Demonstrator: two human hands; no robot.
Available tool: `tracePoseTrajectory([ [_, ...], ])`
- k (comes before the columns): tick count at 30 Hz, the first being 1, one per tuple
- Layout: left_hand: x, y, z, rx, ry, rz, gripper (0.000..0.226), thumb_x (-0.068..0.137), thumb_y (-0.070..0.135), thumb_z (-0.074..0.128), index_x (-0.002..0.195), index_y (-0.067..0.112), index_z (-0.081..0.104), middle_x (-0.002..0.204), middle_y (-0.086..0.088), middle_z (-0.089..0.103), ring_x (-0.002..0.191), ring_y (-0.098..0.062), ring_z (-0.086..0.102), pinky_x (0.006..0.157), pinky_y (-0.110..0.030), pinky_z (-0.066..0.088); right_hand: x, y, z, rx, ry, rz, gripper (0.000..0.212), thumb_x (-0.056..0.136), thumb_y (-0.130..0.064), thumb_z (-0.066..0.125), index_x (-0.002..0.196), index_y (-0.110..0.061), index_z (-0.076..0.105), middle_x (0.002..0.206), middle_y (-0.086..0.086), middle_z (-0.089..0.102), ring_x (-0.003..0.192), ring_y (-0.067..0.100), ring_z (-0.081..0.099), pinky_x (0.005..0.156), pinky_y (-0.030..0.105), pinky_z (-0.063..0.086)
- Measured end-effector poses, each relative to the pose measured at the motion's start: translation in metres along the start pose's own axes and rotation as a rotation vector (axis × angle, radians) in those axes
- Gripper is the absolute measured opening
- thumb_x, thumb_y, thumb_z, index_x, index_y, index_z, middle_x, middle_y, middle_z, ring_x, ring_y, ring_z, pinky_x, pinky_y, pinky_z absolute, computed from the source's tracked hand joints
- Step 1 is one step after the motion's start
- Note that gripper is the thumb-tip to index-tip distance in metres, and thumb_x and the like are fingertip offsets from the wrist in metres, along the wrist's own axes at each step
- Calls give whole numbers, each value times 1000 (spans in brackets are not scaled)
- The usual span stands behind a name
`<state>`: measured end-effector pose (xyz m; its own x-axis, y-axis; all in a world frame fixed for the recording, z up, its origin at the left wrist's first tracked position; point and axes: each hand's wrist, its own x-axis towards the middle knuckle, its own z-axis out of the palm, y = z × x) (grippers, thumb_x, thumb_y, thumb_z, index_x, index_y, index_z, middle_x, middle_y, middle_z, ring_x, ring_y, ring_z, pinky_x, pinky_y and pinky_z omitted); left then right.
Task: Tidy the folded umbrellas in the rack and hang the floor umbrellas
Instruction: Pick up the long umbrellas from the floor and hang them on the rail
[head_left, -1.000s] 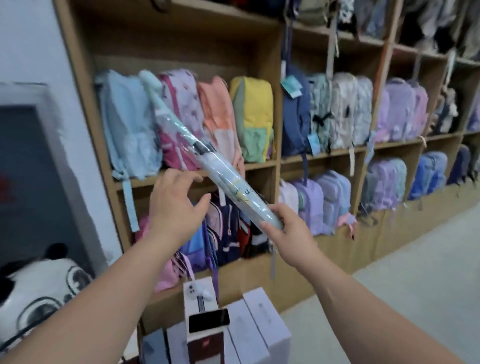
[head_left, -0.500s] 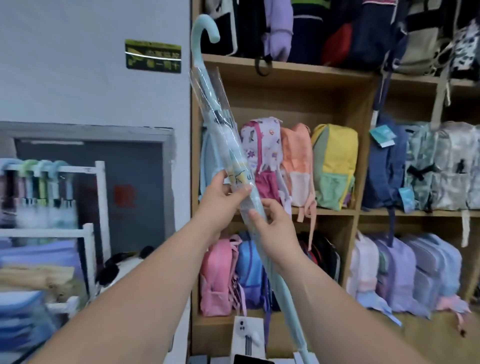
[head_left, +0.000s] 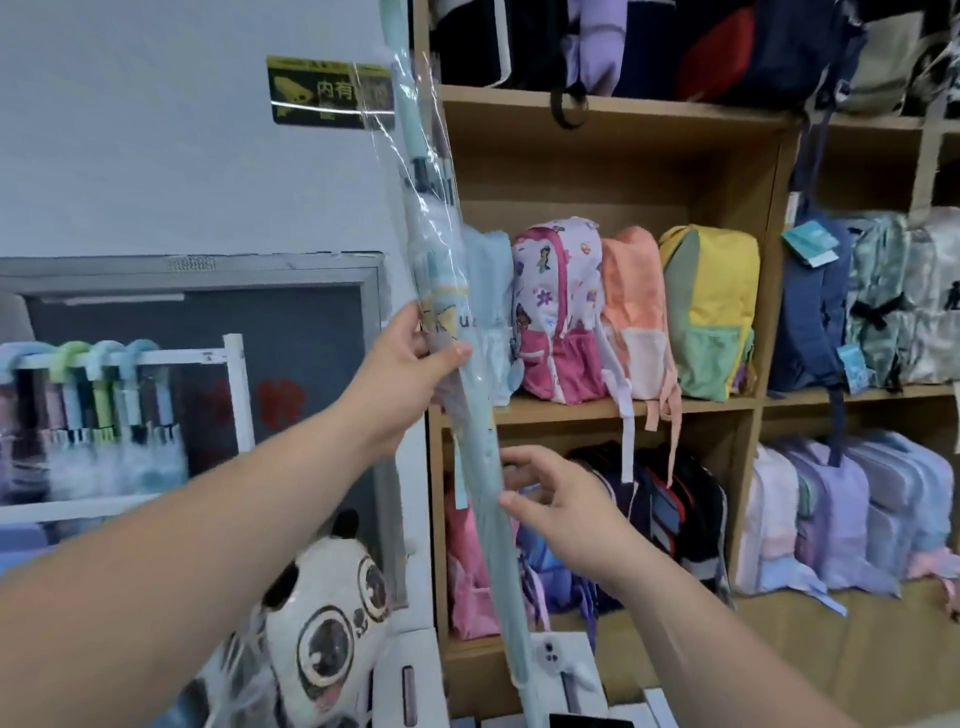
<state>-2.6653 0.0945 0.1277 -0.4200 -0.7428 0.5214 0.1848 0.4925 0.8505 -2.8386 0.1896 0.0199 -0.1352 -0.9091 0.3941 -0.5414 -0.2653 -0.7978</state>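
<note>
I hold a long pale-blue umbrella (head_left: 475, 436) in a clear plastic sleeve nearly upright in front of me. Its handle runs out of the top of the frame and its tip points down toward the white boxes. My left hand (head_left: 410, 364) is closed around its middle. Lower down, my right hand (head_left: 561, 519) has its fingers spread, the thumb and fingertips just touching the umbrella's right side. At the left stands a white umbrella rack (head_left: 208, 356), with several hook-handled umbrellas (head_left: 104, 395) hanging from its top bar.
Wooden shelves (head_left: 597, 408) full of backpacks fill the right side. A panda plush (head_left: 327, 629) in plastic sits low in the centre, with white boxes (head_left: 415, 675) beside it. A dark sign (head_left: 317, 93) hangs on the white wall.
The umbrella has swung from slanted to nearly upright and moved left toward the rack. My right hand slid down the shaft and loosened its grip. The view turned left.
</note>
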Motion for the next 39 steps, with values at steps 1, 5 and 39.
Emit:
tracePoseTrajectory([
  [1,2,1,-14,9,-20,-3,37,99,6,60,130,24,54,106,0,77,96,-17,75,73,-35,61,4,-1,14,-15,-15,10,39,94,-27,68,130,-41,58,111,-8,68,92,9,65,79,14,52],
  [5,13,2,-57,17,-47,-44,45,99,9,62,139,26,50,114,-5,75,105,-22,73,85,-49,61,26,-7,65,22,-7,16,39,94,-21,69,130,-32,60,109,-4,71,85,8,67,79,21,55],
  [39,19,-131,-258,392,275,-13,95,93,0,66,142,70,26,100,-1,68,85,-20,69,85,-43,60,256,-87,245,336,-70,-270,28,93,-19,70,116,-34,65,96,-8,73,89,12,72,82,47,61],
])
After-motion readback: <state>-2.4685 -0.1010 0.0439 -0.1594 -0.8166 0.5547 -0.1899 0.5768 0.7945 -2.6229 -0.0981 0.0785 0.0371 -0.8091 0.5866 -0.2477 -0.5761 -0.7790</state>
